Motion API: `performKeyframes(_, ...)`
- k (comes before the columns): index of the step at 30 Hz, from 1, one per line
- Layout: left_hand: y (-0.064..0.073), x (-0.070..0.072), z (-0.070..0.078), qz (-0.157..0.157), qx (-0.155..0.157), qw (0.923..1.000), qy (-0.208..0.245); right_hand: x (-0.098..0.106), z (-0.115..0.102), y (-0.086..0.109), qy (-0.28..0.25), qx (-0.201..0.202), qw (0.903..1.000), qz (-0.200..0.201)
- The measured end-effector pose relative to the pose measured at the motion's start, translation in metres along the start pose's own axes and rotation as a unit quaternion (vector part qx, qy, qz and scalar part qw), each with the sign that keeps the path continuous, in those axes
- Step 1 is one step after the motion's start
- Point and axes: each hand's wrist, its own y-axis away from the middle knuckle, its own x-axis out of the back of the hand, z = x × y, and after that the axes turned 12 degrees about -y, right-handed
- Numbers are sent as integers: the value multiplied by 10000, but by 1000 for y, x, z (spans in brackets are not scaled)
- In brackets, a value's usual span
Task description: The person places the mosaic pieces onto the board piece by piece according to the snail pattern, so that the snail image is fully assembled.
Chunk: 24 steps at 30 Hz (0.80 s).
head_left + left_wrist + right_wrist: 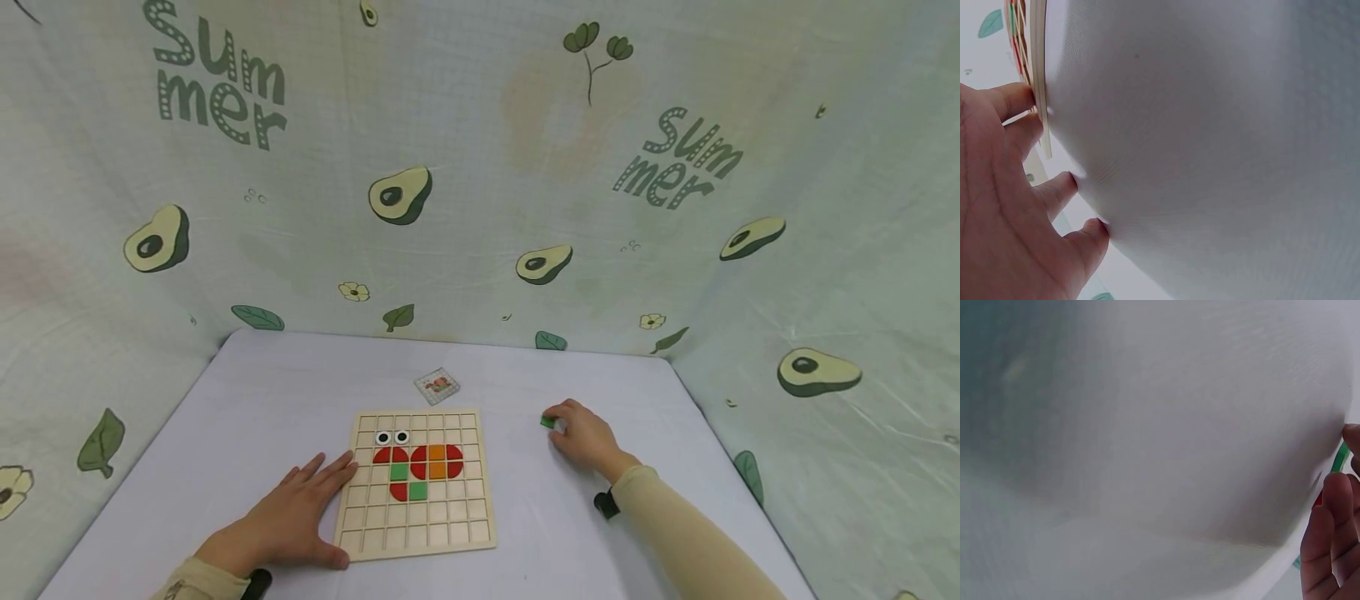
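Observation:
A square wooden grid board (416,533) lies on the table with red, green and orange tiles and two eye tiles in its cells. My left hand (288,517) lies spread at the board's left edge, fingertips and thumb touching it. In the left wrist view, the left hand (997,187) has two fingertips against the board's side (1038,75) and others on the cloth. To the right of the board, my right hand (588,437) pinches a small green tile (548,422) at the table surface. The right wrist view shows the green tile (1339,457) between thumb and fingers, with a bit of red (1318,500) beside them.
Behind the board lies a small picture card (437,385) with a coloured figure on a grid. White cloth covers the table (262,392). A curtain printed with avocados and leaves (465,250) hangs around the back and sides.

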Motion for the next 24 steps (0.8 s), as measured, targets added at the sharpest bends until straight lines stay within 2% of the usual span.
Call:
performKeyframes(15, 0, -1, -2, 50, -93, 9999, 31, -5, 5, -6, -53, 8, 10000, 60)
performKeyframes(24, 0, 0, 0, 1, -52, 10000, 58, -5, 3, -5, -191, -120, 9997, -105)
